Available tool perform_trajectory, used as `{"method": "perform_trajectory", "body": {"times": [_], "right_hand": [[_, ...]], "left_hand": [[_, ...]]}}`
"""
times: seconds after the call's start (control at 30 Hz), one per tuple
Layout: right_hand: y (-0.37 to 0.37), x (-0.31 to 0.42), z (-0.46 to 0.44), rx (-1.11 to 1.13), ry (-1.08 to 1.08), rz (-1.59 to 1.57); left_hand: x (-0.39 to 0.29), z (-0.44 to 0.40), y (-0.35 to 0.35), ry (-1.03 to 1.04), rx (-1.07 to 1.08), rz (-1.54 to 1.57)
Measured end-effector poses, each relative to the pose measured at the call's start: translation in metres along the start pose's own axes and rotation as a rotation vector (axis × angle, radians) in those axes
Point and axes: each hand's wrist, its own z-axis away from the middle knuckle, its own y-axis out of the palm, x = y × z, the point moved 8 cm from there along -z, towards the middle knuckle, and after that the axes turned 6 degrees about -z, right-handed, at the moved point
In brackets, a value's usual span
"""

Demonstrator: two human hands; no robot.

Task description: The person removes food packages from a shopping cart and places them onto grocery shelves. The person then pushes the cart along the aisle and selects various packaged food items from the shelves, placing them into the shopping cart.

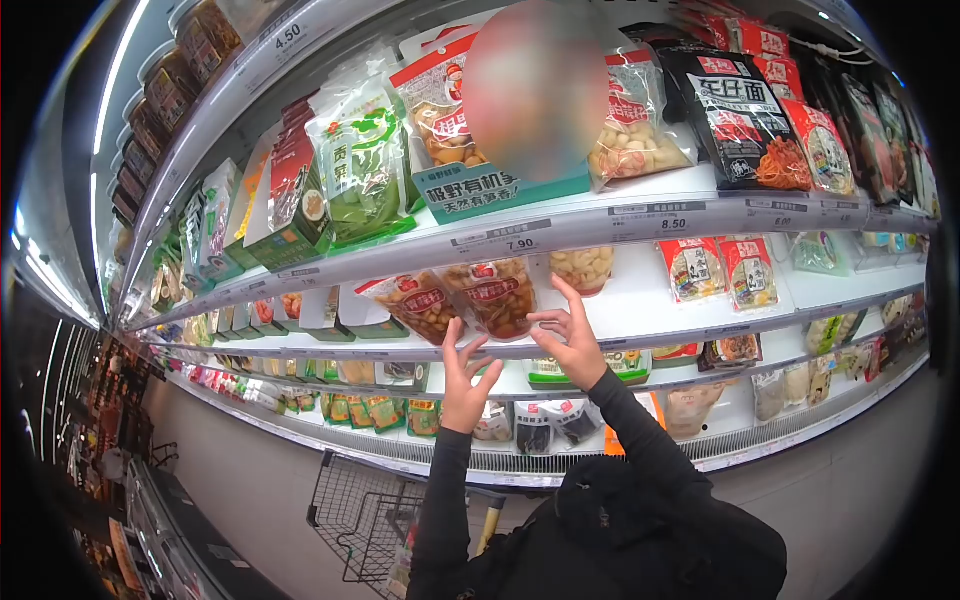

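Note:
Both my hands reach up to a refrigerated shelf. My left hand (467, 378) has its fingers spread, just in front of the lower edge of two bags. My right hand (570, 342) is open too, its fingertips beside the right edge of the nearer bag. That clear bag (500, 308) with a red label stands upright and holds brown food pieces. Left of it leans a similar red-topped bag (418, 308). Behind my right fingers stands a bag of pale pieces (583, 270). Whether any fingertip touches a bag, I cannot tell.
Above, a shelf edge with price tags (520, 244) juts out over the bags. Green pouches (360, 165) and black noodle packs (745, 120) fill that upper shelf. A wire shopping cart (365, 520) stands on the floor below. A blurred round patch hides part of the upper shelf.

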Motion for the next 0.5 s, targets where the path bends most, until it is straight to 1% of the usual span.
{"method": "perform_trajectory", "body": {"times": [0.03,0.1,0.37,0.4,0.43,0.47,0.5], "right_hand": [[0.004,-0.005,-0.003,0.053,0.046,-0.052],[0.006,-0.012,-0.008,0.068,0.068,-0.073],[0.008,-0.025,-0.004,0.147,0.159,-0.088],[0.008,-0.023,-0.001,0.126,0.204,-0.173],[0.007,-0.018,-0.001,0.135,0.208,-0.171],[0.006,-0.002,-0.001,0.182,0.040,0.098],[0.009,0.014,0.001,0.226,-0.131,0.364]], "left_hand": [[0.002,-0.005,0.001,-0.001,-0.004,-0.003],[0.011,-0.010,0.004,-0.096,-0.012,0.134],[0.019,-0.005,0.000,-0.087,-0.057,0.132],[0.017,-0.002,0.001,-0.087,-0.076,0.154],[0.016,0.000,0.001,-0.087,-0.092,0.176],[0.014,0.001,-0.002,-0.087,-0.099,0.179],[-0.006,0.001,-0.005,0.022,-0.079,-0.111]]}}
